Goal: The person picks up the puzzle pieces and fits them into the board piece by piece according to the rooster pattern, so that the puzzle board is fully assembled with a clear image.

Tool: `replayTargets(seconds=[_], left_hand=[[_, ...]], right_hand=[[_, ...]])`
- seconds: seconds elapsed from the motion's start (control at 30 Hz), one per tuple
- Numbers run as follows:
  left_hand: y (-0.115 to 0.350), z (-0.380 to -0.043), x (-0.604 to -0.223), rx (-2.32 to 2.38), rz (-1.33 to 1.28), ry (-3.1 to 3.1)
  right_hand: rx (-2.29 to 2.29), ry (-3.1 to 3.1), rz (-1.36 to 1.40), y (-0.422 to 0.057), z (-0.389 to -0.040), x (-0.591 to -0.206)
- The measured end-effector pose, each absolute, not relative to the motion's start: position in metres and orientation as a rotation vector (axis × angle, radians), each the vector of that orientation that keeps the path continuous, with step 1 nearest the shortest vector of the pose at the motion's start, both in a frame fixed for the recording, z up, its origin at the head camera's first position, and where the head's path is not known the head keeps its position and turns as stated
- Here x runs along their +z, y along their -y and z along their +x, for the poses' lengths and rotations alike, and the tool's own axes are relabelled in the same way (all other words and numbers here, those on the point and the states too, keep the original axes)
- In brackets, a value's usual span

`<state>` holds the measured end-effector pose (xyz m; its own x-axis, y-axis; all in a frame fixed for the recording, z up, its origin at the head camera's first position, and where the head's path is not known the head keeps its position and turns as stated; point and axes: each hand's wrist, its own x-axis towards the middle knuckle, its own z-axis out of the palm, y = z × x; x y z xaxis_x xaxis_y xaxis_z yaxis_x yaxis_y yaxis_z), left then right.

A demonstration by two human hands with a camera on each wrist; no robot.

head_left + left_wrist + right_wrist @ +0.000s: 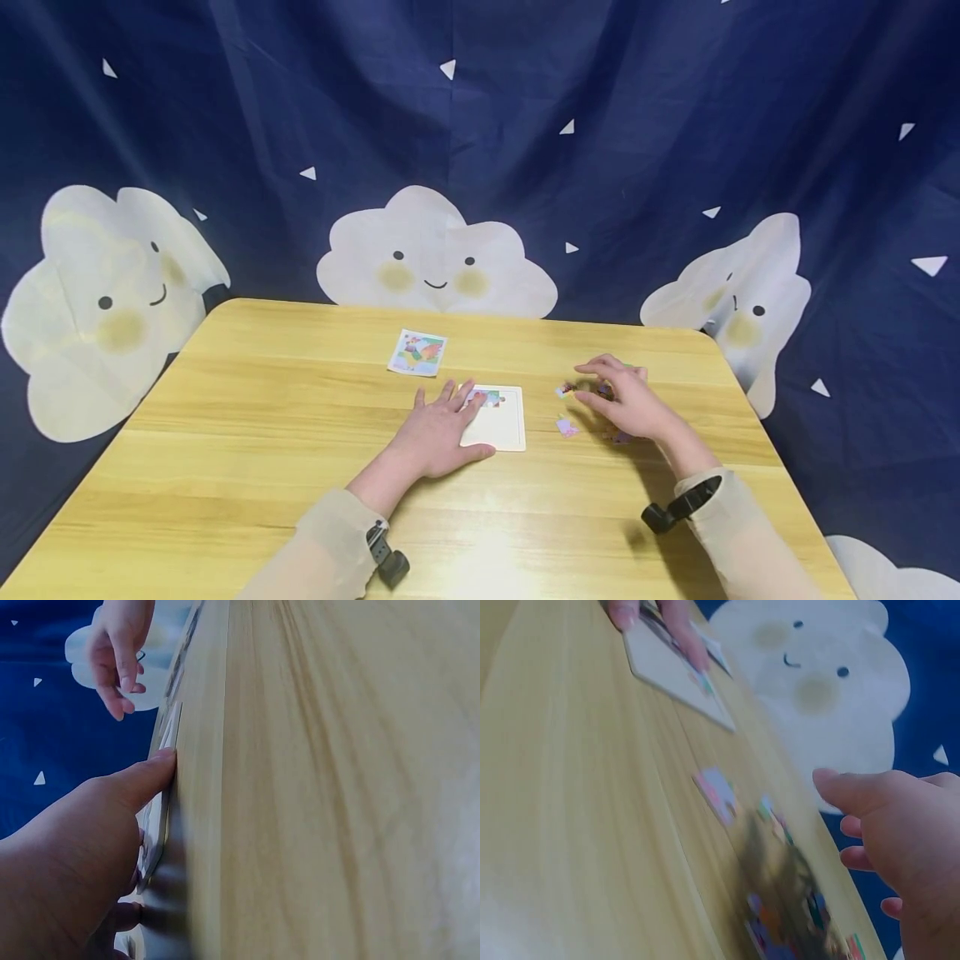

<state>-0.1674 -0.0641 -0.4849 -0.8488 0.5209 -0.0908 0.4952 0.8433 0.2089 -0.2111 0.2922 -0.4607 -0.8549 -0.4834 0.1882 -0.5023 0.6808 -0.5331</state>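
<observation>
Wooden table point(225, 467), spread left hand point(437, 433) touching puzzle board point(497, 431), unclenched right hand point(632, 403) above puzzle pieces point(567, 427)

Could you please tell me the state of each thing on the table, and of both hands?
White tray: partly filled, placed pieces along its far edge.
Loose pieces: scattered outside the tray.
Picture card: lying picture side up.
Left hand: spread, resting on the tray.
Right hand: above the loose pieces, nothing visible in its grasp.

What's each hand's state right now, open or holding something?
Left hand: open, fingers spread, touching the white board.
Right hand: open, fingers loosely curved over the puzzle pieces, nothing visible in its grip.
</observation>
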Motion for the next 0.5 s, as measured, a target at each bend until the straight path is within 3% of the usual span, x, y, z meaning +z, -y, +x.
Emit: replayTargets(seconds=[0.5], left_hand=[[0.065, -0.166, -0.484, 0.283, 0.797, -2.870]], right_hand=[[0.860, 2.881, 0.655, -0.342, -0.228, -0.471]])
